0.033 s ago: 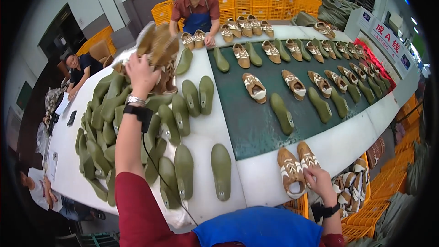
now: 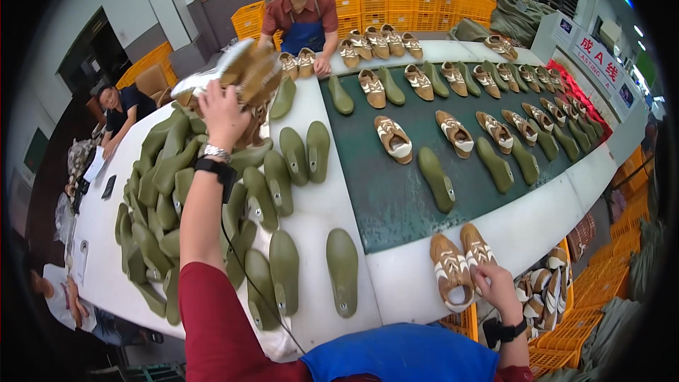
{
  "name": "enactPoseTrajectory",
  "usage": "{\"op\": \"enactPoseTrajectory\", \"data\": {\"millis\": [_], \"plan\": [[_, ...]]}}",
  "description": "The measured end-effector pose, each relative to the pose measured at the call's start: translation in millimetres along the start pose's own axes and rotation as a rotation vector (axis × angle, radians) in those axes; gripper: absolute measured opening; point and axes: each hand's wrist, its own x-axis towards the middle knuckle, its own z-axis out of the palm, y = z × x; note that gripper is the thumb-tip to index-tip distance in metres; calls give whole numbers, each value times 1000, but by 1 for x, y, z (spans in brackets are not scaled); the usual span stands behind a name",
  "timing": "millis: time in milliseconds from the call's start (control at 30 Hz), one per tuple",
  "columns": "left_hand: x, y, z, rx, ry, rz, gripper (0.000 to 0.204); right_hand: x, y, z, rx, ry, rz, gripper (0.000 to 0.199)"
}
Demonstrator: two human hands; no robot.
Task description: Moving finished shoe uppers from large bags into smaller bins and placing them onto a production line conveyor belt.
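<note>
My left hand (image 2: 225, 114) is stretched out to the far left and closed on brown-and-white sneakers (image 2: 244, 74); motion blurs them, so I cannot tell how many. Under and behind that hand, more brown sneakers are partly hidden beside a heap of green shoe lasts (image 2: 152, 198). Near the front edge of the white table, my right hand (image 2: 493, 288) has its fingers at the heel opening of a sneaker (image 2: 478, 246). Another sneaker (image 2: 450, 269) lies close along its left side. Several lasts, one of them a single last (image 2: 342, 272), lie between my arms.
A green belt (image 2: 375, 201) carries rows of sneakers and lasts. Across the table a co-worker (image 2: 300, 18) in a blue apron stands by more sneakers. Orange crates (image 2: 576, 318) with shoes are at my right. A thin black cable (image 2: 265, 293) hangs from my left wrist.
The sneakers in my left hand have swung to the left and tilted over. My left hand has shifted slightly. My right hand stays at the same sneaker.
</note>
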Motion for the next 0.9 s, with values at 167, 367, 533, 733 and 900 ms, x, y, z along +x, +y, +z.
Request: {"op": "enactPoseTrajectory", "data": {"millis": [167,367,533,733,900], "plan": [[8,10,140,172,-394,168,36,24,-25,-1,-60,1,129,11],[-43,1,272,85,-461,-159,37,42,-37,17,-121,-63,59,16],[-67,-18,204,-3,-511,-107,37,75,-63,46,-3,-227,-149,18],[-113,-38,25,-603,-855,147,53,77,-90,136,15,-612,-485,36],[-248,-2,-91,-679,-1024,142,58,64,-112,178,-141,-901,-454,52]]}}
